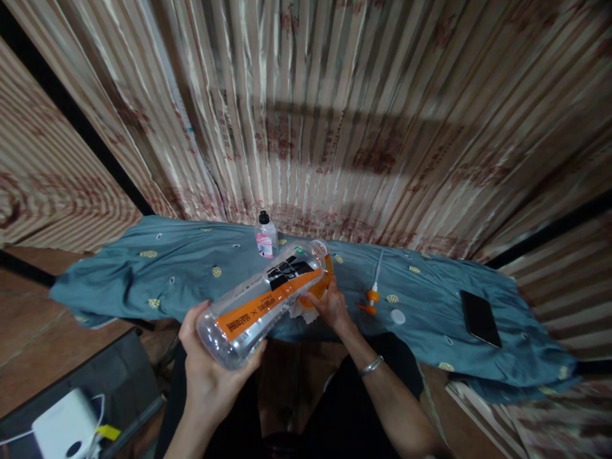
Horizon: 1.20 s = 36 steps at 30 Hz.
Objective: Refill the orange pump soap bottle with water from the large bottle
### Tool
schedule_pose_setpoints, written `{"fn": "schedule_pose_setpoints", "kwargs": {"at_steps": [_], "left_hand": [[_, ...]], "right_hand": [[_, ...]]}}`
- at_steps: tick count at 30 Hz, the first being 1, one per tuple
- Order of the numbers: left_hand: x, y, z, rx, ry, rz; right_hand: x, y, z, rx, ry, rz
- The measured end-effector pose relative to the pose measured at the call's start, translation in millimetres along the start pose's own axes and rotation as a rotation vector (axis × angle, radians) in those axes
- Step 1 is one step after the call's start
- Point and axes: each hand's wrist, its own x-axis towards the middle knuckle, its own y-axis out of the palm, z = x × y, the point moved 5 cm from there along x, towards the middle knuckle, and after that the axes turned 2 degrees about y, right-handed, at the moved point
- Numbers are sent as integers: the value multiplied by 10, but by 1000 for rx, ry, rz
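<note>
A large clear plastic bottle (262, 296) with an orange and black label lies tilted in the air, its mouth pointing up and right. My left hand (210, 376) is wrapped around its base. Beyond the bottle's neck, my right hand (332, 307) grips an orange container (326, 280), partly hidden behind the clear bottle. The bottle's mouth is close to this container's top; whether they touch I cannot tell. Crumpled white tissue (306, 313) shows beneath the container. To the right of my right hand lie an orange pump head (372, 296) with a tube and a round white disc (398, 317).
A small clear bottle (266, 237) with a black cap and pink label stands at the back of the teal cloth (191, 280). A black phone-like slab (480, 317) lies at the right. Lower left, a white device (67, 424) with cables rests on a dark surface. Striped curtains hang behind.
</note>
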Motion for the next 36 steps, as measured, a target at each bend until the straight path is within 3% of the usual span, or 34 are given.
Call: {"fn": "schedule_pose_setpoints", "kwargs": {"at_steps": [5, 12, 19, 26, 36], "left_hand": [[-31, -4, -30, -1, -2, -45], [-8, -49, 85, 45, 50, 8], [-63, 30, -71, -30, -63, -87], [-30, -41, 50, 47, 20, 14], [23, -69, 84, 35, 30, 12]], "right_hand": [[1, 5, -13, 18, 14, 23], [-3, 5, -23, 31, -7, -8], [-2, 4, -15, 37, 18, 5], [-5, 1, 3, 33, 30, 7], [0, 9, -18, 43, 22, 17]]}}
